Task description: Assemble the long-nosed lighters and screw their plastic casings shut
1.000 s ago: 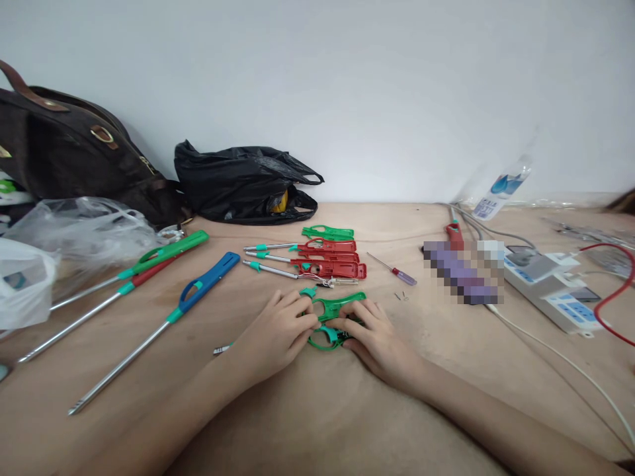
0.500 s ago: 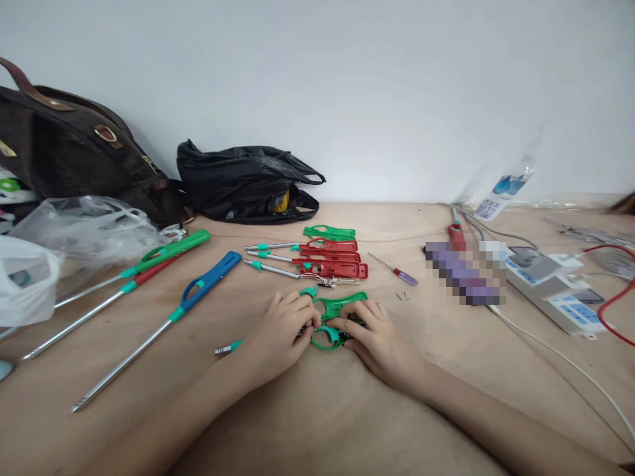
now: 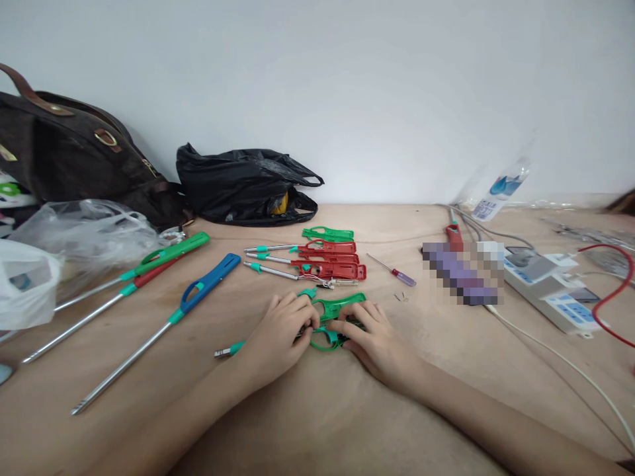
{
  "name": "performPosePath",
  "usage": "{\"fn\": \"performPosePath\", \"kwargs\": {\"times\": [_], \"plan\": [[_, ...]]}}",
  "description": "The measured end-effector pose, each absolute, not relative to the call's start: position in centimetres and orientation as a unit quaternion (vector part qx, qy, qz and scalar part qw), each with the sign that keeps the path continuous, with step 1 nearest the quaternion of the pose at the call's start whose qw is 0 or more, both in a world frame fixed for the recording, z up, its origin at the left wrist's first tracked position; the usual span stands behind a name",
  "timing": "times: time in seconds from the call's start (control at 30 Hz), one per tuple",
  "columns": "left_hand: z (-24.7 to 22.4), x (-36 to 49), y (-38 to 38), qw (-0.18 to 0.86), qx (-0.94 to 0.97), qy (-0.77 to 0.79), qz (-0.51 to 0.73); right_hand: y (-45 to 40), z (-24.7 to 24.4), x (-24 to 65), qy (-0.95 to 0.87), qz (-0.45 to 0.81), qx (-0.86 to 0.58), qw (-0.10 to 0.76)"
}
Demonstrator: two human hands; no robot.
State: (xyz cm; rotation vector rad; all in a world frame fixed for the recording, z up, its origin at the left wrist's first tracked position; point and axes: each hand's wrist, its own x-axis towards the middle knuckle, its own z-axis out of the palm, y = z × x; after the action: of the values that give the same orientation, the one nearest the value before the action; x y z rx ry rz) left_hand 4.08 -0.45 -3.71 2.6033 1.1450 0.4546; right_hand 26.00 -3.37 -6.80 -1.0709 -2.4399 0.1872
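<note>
Near the middle lies a green lighter [image 3: 325,343] with a teal trigger, its metal tip sticking out left of my left wrist. My left hand [image 3: 285,330] is closed on its left part, fingers curled. My right hand [image 3: 374,334] grips its right end between thumb and fingers. Just behind it is a green casing half [image 3: 337,307], partly under my right fingertips. Farther back rest several opened red lighters [image 3: 332,264] with metal rods and another green casing half [image 3: 327,234]. A purple-handled screwdriver [image 3: 403,276] and small screws [image 3: 401,297] are to their right.
Blue [image 3: 211,281] and green [image 3: 173,254] long lighters lie left, beside plastic bags [image 3: 84,231] and a dark bag [image 3: 74,145]. A black plastic bag [image 3: 238,182] sits at the wall. Right are a power strip [image 3: 550,291], cables, a bottle [image 3: 503,188] and a pixelated purple object [image 3: 461,274].
The camera view has shifted very slightly. Both hands keep nearly the same hold on the green lighter, and its teal trigger looks slightly shifted.
</note>
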Motion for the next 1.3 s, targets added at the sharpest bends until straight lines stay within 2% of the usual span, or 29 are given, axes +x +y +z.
{"fn": "performPosePath", "kwargs": {"times": [0.27,0.6,0.67,0.87,1.3], "plan": [[-3.8,4.0,-0.3,0.171,0.887,0.391,0.178,-3.4,-6.8,26.1,-0.889,0.060,-0.390,0.232],[-3.2,4.9,-1.0,0.010,0.926,0.365,0.096,-3.4,-6.8,26.1,-0.889,0.073,-0.385,0.236],[-3.2,4.7,-0.9,0.027,0.924,0.367,0.102,-3.4,-6.8,26.1,-0.889,0.073,-0.383,0.238],[-2.5,2.3,0.5,0.189,0.892,0.364,0.189,-3.4,-6.9,26.0,-0.887,0.068,-0.385,0.247],[-0.3,1.5,0.1,0.183,0.901,0.387,0.074,-3.4,-6.8,25.9,-0.885,0.075,-0.385,0.251]]}}
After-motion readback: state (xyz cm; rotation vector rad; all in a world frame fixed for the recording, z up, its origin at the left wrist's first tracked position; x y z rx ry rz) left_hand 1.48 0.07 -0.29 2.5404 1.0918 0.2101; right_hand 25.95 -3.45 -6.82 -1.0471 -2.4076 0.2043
